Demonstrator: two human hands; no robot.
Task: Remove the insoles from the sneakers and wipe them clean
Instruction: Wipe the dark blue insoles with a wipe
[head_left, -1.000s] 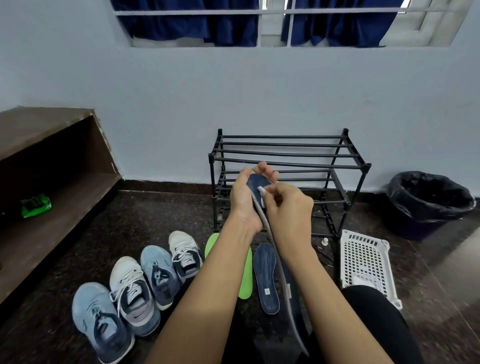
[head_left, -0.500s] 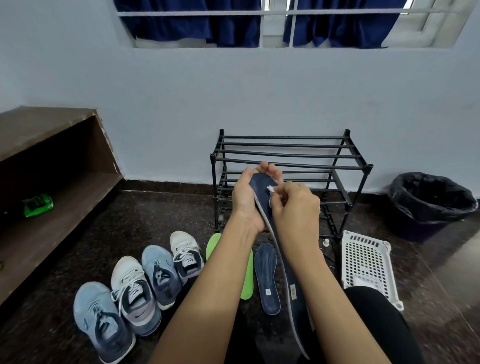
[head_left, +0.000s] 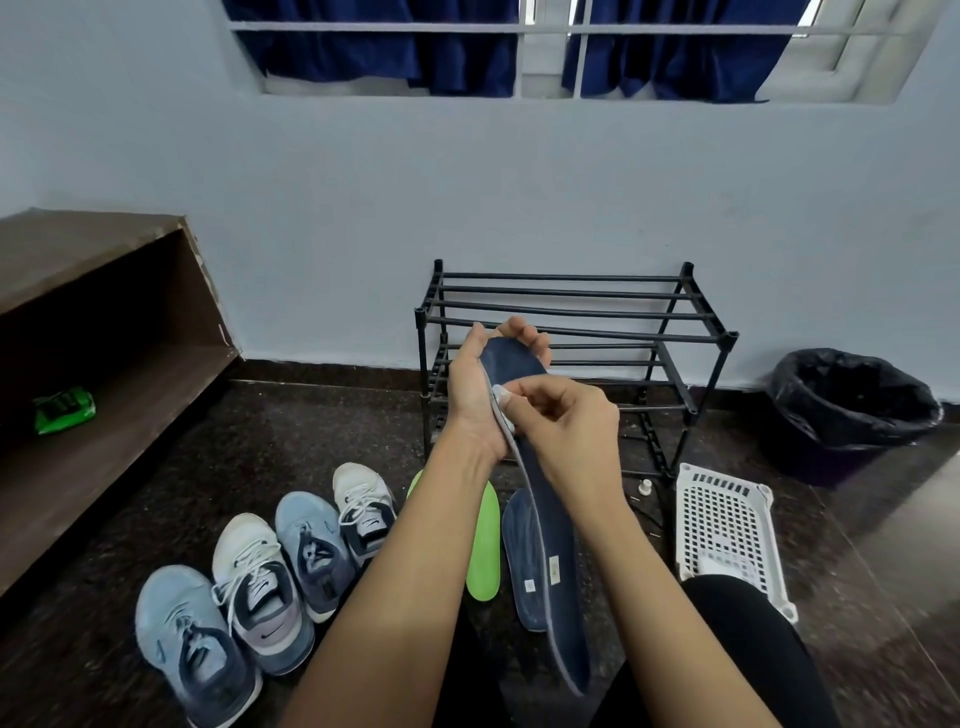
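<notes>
Left hand (head_left: 478, 395) cups toe end of navy insole (head_left: 563, 618), raised before lap. Right hand (head_left: 571, 426) pinches white wipe (head_left: 502, 393) against it. Recommended: brace behind contact point; stroke toe to heel, overlapping passes.

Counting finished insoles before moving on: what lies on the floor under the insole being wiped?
A second navy insole lies flat there, beside a green insole. The held insole covers its right edge, so anything behind it is hidden.
</notes>
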